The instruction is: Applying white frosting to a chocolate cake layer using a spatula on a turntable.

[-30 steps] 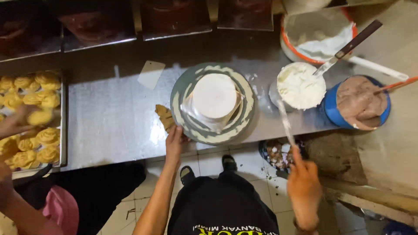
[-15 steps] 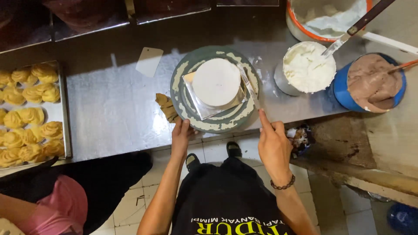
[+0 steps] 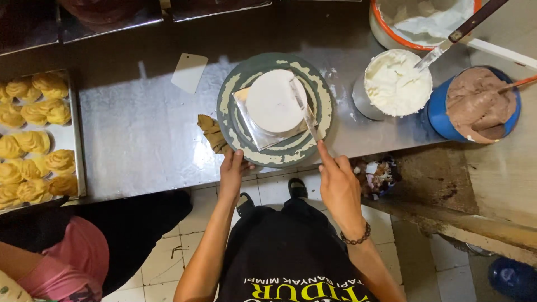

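Now the right hand (image 3: pixel 337 187) has brought its palette knife (image 3: pixel 302 107) onto the white cake (image 3: pixel 274 102), fingers gripping the handle; left hand (image 3: pixel 232 172) fingers curl on the turntable (image 3: pixel 319 89) rim.

We look down on a steel bench (image 3: pixel 140 140) that shines under a bright patch of light, while its far edge falls into shadow. Beyond it sit dark glass-fronted trays (image 3: pixel 106 17). Below us, the floor (image 3: pixel 168 263) is laid with pale square tiles, grimy along the joints. To the right stands a worn wooden surface (image 3: pixel 503 184), stained and scuffed.
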